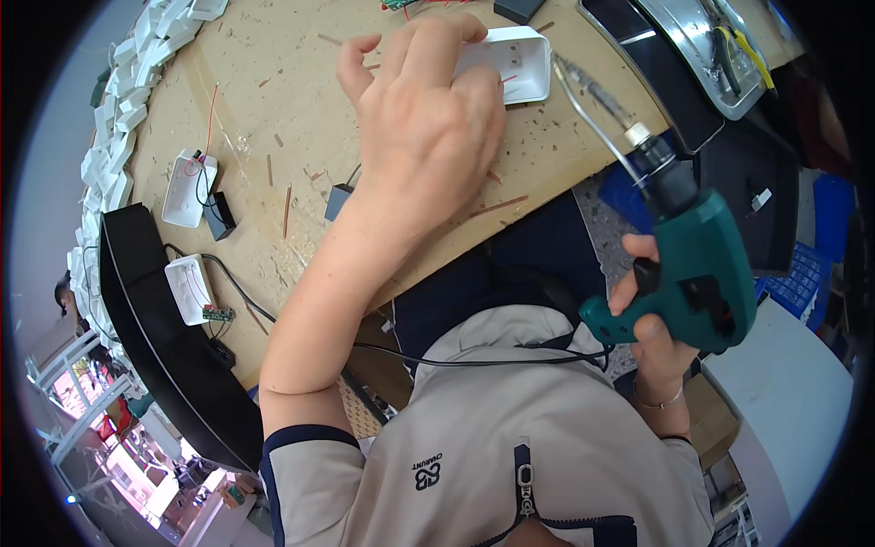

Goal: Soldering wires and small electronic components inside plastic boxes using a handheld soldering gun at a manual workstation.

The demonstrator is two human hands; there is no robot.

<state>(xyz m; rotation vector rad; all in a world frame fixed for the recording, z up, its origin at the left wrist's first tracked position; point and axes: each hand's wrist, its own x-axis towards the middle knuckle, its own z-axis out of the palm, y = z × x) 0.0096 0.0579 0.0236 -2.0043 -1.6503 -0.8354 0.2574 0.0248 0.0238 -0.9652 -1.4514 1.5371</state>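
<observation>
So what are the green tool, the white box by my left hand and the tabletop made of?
Green tool: mostly satin moulded plastic, it seems, from its even colour and rounded edges; its tip seems metal, greyish with a slight shine. White box: probably smooth plastic, given thin walls and rounded corners. Tabletop: perhaps wood-based board, tan, dull and scuffed, though it could be a covering.

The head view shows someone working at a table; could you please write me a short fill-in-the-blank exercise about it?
1. The right hand grips a pistol-shaped soldering tool whose body is mostly ____.
2. The other hand, reaching over the open white box near the top of the view, is the person's ____ one.
3. The thin cable crossing in front of the light grey shirt is coloured ____.

Missing words: green; left; black.
</observation>
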